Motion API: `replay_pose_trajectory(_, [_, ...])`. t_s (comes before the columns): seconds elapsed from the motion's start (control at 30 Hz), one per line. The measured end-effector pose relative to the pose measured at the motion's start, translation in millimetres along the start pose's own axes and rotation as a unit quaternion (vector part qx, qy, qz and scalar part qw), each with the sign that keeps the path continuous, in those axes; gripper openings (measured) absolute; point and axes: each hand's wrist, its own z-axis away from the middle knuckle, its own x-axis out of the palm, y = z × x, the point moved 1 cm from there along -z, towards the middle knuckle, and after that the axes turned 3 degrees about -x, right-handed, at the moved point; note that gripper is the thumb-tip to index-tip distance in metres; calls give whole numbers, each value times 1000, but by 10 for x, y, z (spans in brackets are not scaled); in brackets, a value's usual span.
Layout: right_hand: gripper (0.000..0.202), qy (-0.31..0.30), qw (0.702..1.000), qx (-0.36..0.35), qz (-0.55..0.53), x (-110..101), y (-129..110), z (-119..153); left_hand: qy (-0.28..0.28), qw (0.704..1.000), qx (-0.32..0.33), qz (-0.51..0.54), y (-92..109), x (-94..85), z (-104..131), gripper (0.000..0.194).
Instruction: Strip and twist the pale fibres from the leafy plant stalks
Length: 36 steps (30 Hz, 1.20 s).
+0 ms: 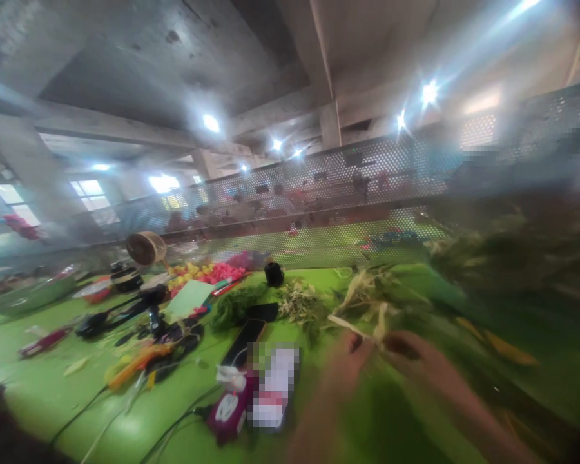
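My left hand is closed on a pale, thin stem that slants up to the left past its fingers. Close beside it on the right, my right hand is closed near a pale, leafy piece that stands up between the hands. Motion blurs the fingertips, so the exact grip of the right hand is hard to make out. Just beyond both hands lie dry, pale green leaves on the green table.
A lit phone, a purple device and a dark phone lie left of my hands. Farther left are an orange tool with a cord and pink flowers. A perforated metal screen stands behind; a leafy heap is at right.
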Motion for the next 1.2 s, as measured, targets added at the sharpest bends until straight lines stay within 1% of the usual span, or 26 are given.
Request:
replay_pose_trajectory(0.07, [29, 17, 999, 21, -19, -32, -42, -5, -28, 999, 3, -36, -42, 27, -6, 47])
replay_pose_trajectory(0.17, [25, 46, 998, 38, -35, -68, -120, 11, -66, 996, 19, -62, -63, 95, 26, 47])
replay_pose_trajectory(0.27, [23, 68, 994, 56, -63, -88, -213, 38, -86, 993, 27, -71, -38, 151, 68, 48])
replay_pose_trajectory(0.33, [22, 95, 991, 67, -69, -99, -283, 55, -99, 992, 22, -79, -12, 180, 89, 49])
replay_pose_trajectory(0.43, [21, 141, 986, 57, -71, -116, -371, 76, -128, 987, 19, -96, 23, 217, 112, 48])
replay_pose_trajectory(0.53, [21, 161, 983, 46, -72, -127, -374, 84, -150, 984, 28, -95, 41, 228, 131, 43])
replay_pose_trajectory(0.63, [21, 136, 988, 40, -54, -144, -266, 54, -133, 983, 38, -119, 48, 210, 137, 36])
replay_pose_trajectory(0.7, [23, 127, 991, 9, -27, -171, -162, 9, -103, 981, 44, -161, 49, 200, 132, 33])
replay_pose_trajectory(0.73, [30, 144, 989, -19, -7, -189, -113, -15, -90, 978, 41, -182, 47, 201, 128, 31])
replay_pose_trajectory(0.8, [51, 172, 980, -79, 58, -211, -38, -54, -79, 973, 29, -213, 37, 220, 121, 27])
replay_pose_trajectory(0.83, [56, 171, 975, -107, 95, -210, -15, -64, -78, 972, 26, -221, 30, 236, 119, 26])
replay_pose_trajectory(0.87, [52, 153, 971, -131, 130, -198, -1, -68, -79, 971, 24, -225, 22, 255, 118, 25])
replay_pose_trajectory(0.93, [27, 97, 967, -160, 174, -155, 6, -60, -86, 969, 26, -229, 12, 296, 121, 26])
replay_pose_trajectory(0.97, [14, 71, 967, -164, 183, -132, 5, -53, -92, 968, 25, -231, 12, 317, 126, 26])
replay_pose_trajectory(1.0, [9, 52, 968, -161, 183, -113, 3, -47, -98, 967, 25, -233, 16, 337, 134, 26])
replay_pose_trajectory(1.07, [11, 37, 973, -152, 168, -91, 6, -45, -107, 966, 30, -235, 40, 375, 156, 25])
replay_pose_trajectory(1.2, [11, 53, 978, -157, 129, -99, 47, -71, -121, 965, 23, -230, 96, 427, 214, 25])
